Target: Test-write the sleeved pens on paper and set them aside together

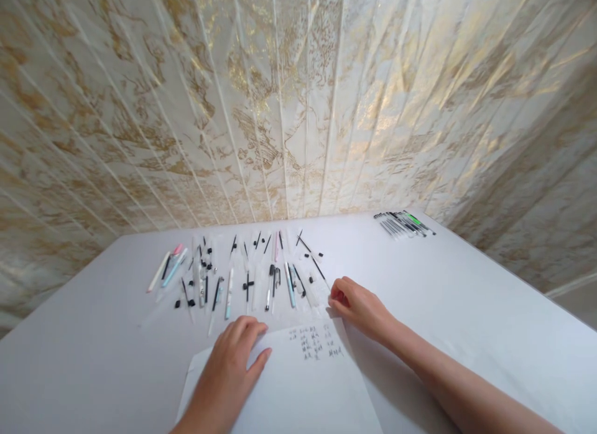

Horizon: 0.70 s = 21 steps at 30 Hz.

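Observation:
My left hand [236, 356] rests on the upper left part of a white sheet of paper [280, 397], thumb and fingers apart, holding nothing. Handwriting in dark ink fills the sheet's upper right. Beyond the paper's top right corner, my right hand [357, 304] is closed in a pinch low over the table. Its fingertips meet the lower end of a thin pen refill [319, 268] with a dark upper part. Close by lie a small black cap [311, 280] and a white and light blue pen [290, 285].
Taken-apart pens, refills and black caps lie spread across the white table [420, 285]. A pink-topped pen [177, 250] and a light blue pen [175, 269] are at the left. Far right is a row of dark pens [403, 224] with a green label. A gold-patterned curtain [280, 110] hangs behind.

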### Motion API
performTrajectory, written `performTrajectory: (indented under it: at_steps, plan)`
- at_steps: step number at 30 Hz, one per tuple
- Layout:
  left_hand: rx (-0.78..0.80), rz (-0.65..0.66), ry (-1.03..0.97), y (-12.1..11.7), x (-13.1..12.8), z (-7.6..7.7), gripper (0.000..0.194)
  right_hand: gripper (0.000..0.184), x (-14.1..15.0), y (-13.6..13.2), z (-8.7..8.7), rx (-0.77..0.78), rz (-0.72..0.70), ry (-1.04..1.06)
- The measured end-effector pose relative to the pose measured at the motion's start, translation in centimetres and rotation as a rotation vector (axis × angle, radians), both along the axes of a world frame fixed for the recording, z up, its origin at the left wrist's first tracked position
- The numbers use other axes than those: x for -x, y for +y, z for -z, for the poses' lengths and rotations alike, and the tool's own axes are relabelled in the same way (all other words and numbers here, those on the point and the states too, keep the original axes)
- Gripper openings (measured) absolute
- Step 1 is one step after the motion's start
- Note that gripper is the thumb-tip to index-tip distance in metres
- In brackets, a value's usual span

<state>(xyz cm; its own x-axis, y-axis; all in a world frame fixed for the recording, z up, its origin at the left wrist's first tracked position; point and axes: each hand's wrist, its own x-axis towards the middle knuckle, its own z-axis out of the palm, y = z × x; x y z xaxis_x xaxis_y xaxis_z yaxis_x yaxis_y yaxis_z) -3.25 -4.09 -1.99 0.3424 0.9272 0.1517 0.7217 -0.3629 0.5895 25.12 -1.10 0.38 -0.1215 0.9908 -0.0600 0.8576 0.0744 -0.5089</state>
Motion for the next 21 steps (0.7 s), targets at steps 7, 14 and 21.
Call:
performTrajectory:
  at_steps: [7,14,21]
  plan:
    - [0.037,-0.017,0.175,0.1,0.6,-0.7,0.007,0.005,-0.1,-1.0,-1.2,0.116,-0.126,-0.068]
    - [0.051,-0.019,0.155,0.7,0.0,-0.7,0.016,0.011,0.2,-1.1,-1.3,0.113,-0.17,-0.131]
    - [-0.044,0.02,0.137,0.7,0.1,0.7,0.014,0.006,-0.1,-1.6,-2.0,0.161,-0.195,-0.078]
